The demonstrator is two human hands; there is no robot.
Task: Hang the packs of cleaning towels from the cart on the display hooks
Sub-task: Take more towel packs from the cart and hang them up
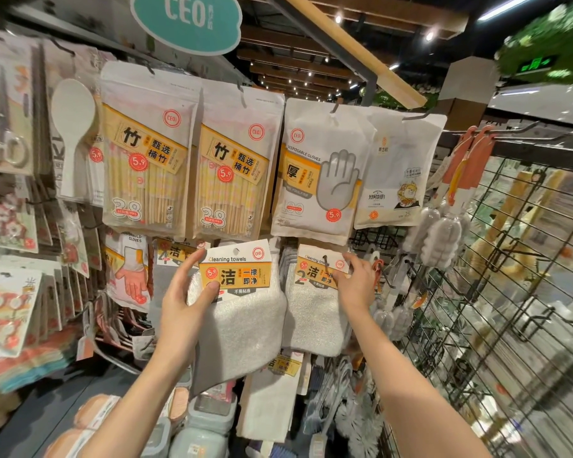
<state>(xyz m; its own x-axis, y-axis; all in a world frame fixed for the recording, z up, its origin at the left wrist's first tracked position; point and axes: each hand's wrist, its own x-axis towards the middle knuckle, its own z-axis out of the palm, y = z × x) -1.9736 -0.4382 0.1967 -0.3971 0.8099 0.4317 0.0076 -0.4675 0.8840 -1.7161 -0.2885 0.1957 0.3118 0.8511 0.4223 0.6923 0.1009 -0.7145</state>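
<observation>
— Where is the pack of cleaning towels at this moment?

— Raised in front of the display, in the lower row. The left hand grips it by the left edge of its card header: thumb pressed on the orange label at the front, forefinger stretched up along the card's left side, the rest of the fingers behind the cloth. The punched hole at the top of the card shows free, with no hook through it.

— And the right hand?

— The right hand touches the second towel pack, which hangs just to the right of the held one. Its fingers are loosely spread and lie on the right edge of that pack's card; they are not curled round it. A thin dark hook shows at the front of that card.

— What hangs above them?

— Two bags of bamboo chopsticks side by side, then a bag of disposable gloves, then a white bag with a cartoon figure. Left of the held pack hangs a pack of household gloves, partly covered, and beyond it a white rice spoon.

— Anything to the right?

— A black wire grid panel with bottle brushes hanging near its top. A teal CEO sign sits overhead.
</observation>
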